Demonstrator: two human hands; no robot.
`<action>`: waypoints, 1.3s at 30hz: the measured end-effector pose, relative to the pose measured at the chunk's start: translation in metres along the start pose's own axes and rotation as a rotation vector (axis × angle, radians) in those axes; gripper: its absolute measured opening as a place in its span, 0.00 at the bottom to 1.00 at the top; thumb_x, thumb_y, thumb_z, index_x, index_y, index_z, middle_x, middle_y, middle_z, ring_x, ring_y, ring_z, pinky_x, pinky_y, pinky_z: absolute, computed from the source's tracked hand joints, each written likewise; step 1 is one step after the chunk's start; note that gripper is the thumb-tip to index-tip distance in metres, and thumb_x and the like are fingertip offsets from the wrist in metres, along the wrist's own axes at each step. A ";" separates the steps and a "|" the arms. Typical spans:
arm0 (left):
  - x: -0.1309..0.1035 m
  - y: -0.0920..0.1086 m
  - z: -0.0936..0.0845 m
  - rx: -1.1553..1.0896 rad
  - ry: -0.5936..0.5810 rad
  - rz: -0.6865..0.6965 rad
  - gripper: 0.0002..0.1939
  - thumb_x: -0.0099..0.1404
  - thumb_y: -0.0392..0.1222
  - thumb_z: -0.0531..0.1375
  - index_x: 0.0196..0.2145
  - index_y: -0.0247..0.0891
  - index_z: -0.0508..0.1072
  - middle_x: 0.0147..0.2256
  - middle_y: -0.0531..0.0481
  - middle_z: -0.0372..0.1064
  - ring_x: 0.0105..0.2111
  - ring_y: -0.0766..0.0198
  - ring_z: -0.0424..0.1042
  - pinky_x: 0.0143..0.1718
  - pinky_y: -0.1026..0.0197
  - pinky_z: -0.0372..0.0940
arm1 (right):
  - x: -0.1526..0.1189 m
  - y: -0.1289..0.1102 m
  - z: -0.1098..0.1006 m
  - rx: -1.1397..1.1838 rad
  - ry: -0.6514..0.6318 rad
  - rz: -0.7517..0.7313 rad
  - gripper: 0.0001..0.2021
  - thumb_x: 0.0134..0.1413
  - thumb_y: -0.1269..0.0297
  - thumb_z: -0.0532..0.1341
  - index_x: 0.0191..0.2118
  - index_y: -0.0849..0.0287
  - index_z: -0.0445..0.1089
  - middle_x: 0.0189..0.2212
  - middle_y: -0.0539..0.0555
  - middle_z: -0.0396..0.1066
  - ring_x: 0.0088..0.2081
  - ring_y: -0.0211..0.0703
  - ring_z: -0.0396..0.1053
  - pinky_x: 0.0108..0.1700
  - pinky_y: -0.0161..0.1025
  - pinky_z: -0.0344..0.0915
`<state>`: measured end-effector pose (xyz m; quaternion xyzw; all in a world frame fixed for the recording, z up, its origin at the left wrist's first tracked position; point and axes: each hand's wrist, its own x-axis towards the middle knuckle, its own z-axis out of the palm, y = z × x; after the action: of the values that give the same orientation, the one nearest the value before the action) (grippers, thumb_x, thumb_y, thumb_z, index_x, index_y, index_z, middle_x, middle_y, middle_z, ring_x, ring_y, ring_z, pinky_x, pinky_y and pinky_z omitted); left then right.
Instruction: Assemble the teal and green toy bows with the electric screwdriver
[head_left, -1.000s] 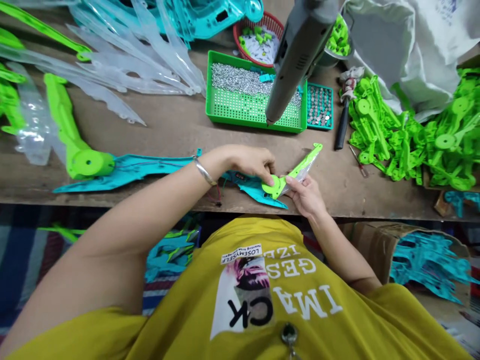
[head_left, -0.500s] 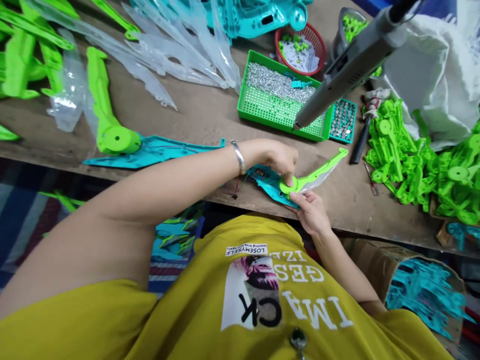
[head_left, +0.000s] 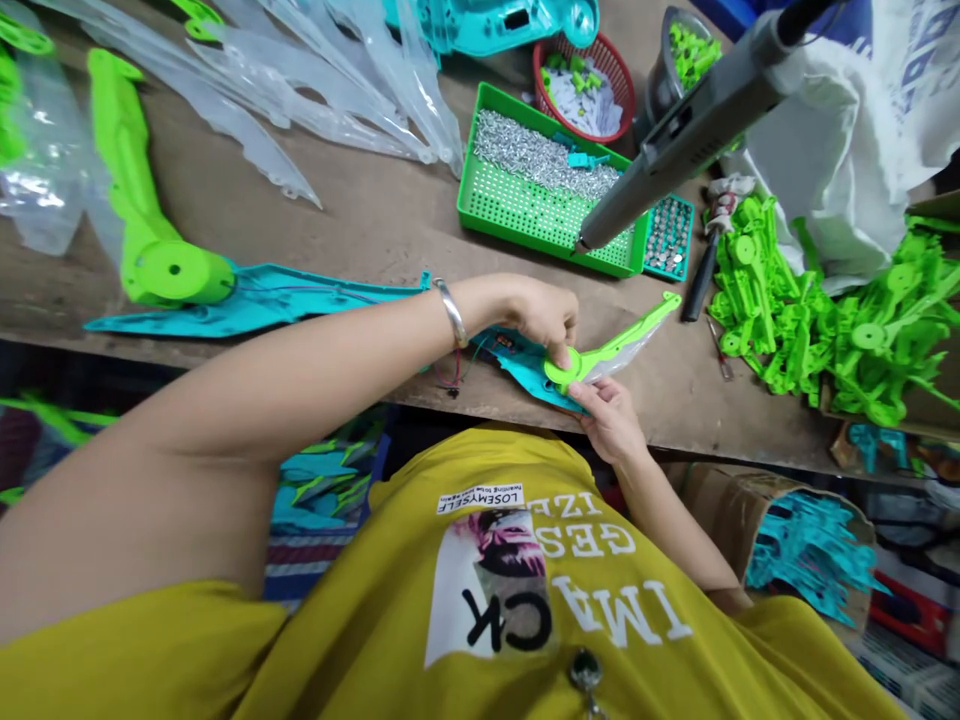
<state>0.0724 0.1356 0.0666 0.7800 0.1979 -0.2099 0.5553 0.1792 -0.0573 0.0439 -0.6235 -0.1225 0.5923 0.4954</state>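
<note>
Nearest is the mustard shirt (head_left: 570, 590), with printed lettering. Below the worktop (head_left: 382, 235), on the left, turquoise and lime parts (head_left: 319, 485) lie in a pile above striped fabric (head_left: 300, 555). On the right, an open cardboard box (head_left: 701, 510) contains turquoise pieces (head_left: 814, 550).

The worktop is brown, with a scuffed surface and a worn front edge. Close to this edge, the lime-green arm (head_left: 626, 340) rests with its round hub over the right-hand end of the turquoise panel (head_left: 322, 300); a clear plastic strip (head_left: 630, 358) runs along its underside. The left grip (head_left: 544, 312) has fingers curled and a fingertip on the hub; whether it pinches cannot be determined. The right grip (head_left: 615, 420) is pinching at the hub's near edge, thumb on top. The left forearm covers the panel's middle section. Thin wires (head_left: 452, 380) emerge beside it. A larger lime bracket (head_left: 176, 272) sits on the panel's left-hand end.

Farther back, the tip of a grey driver (head_left: 675, 145) is over the green tray (head_left: 525, 215), which holds small metal screws. A small teal tray (head_left: 667, 238) of round metal pieces adjoins it. To the right are a black-handled tool (head_left: 702, 278) and heaped lime parts (head_left: 765, 300).

At the far side are clear plastic pieces (head_left: 352, 110), a turquoise housing (head_left: 487, 30), a red basket (head_left: 624, 95), a metal bowl (head_left: 654, 75) of lime bits and a white sack (head_left: 832, 170).
</note>
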 end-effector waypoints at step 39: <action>0.000 -0.038 -0.004 -0.191 -0.220 0.097 0.22 0.49 0.54 0.71 0.38 0.38 0.81 0.36 0.47 0.81 0.37 0.59 0.74 0.42 0.60 0.67 | 0.051 -0.039 -0.034 0.129 0.065 -0.106 0.20 0.39 0.53 0.78 0.32 0.59 0.73 0.27 0.53 0.80 0.28 0.43 0.79 0.34 0.38 0.78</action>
<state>0.0527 0.1510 0.0382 0.7047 0.1171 -0.2472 0.6546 0.2391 -0.0173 0.0352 -0.6021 -0.1007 0.5513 0.5687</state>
